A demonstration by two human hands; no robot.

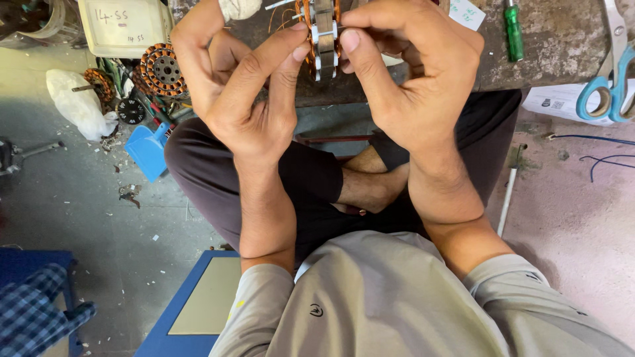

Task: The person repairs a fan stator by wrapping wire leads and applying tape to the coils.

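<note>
Both hands are pinching the copper-wound motor coil [324,33] at the desk [562,46] edge, left hand [248,99] and right hand [410,79] equally near, its long axis pointing away.

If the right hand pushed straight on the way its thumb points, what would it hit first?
Probably the wound stator itself: the right hand's thumb already presses its pale side, opposite the left hand. Beyond it lies the worn bench; depth there is unclear.

Dusty grey concrete floor [79,198], worn low wooden workbench [562,53].
</note>
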